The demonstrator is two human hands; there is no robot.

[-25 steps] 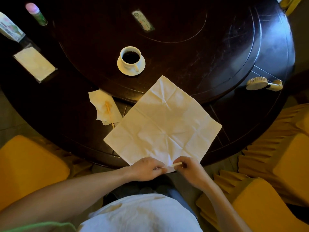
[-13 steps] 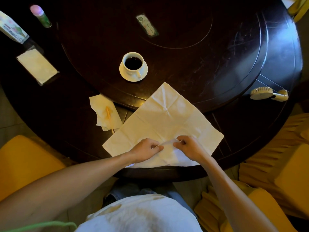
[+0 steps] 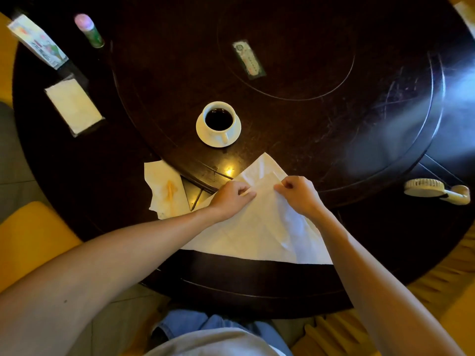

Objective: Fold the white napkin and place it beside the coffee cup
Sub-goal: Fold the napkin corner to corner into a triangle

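I see both hands, left (image 3: 232, 199) and right (image 3: 299, 192), pinching the white napkin (image 3: 262, 227); my forearms hide its side corners.

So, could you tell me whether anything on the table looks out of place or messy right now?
Yes: a crumpled, stained tissue with a thin stick on it lies left of the white napkin. The coffee cup sits upright on its saucer, with no spill visible.

The room is dim. Bright light glares on the dark table (image 3: 457, 80) at the right, and the edges look bent.
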